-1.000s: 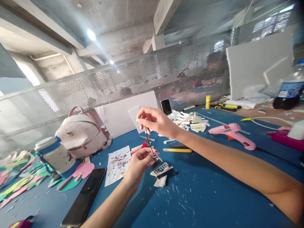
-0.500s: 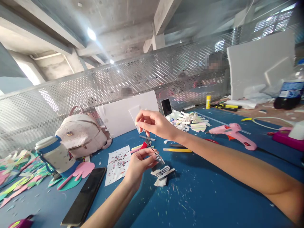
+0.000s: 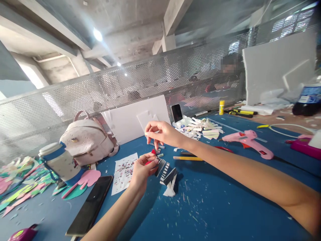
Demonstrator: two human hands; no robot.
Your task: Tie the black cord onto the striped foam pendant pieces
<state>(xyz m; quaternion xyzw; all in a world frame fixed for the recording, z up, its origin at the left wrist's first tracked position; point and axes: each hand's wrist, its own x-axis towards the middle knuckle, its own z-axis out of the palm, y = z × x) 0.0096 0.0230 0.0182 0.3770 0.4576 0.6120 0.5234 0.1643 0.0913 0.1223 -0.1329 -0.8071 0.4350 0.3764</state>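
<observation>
My right hand is closed in a pinch on the upper end of a thin black strip, whose lower end meets my left hand. Just below it, my left hand grips a small black-and-white striped piece between thumb and fingers. The piece is tilted, with a dark panel and a row of white bars facing up. A crumpled white scrap shows under it; whether the two are joined I cannot tell. Something red shows at my left fingers, partly hidden.
A paper sheet with coloured bits and a black phone lie left of my hands. To the right are a yellow pencil and a pink glue gun. White scraps, a backpack and a tumbler stand farther back.
The striped piece has turned in my left hand, so its dark panel and white bars now show. My right hand has come slightly lower, and less of the black strip shows between the hands.
</observation>
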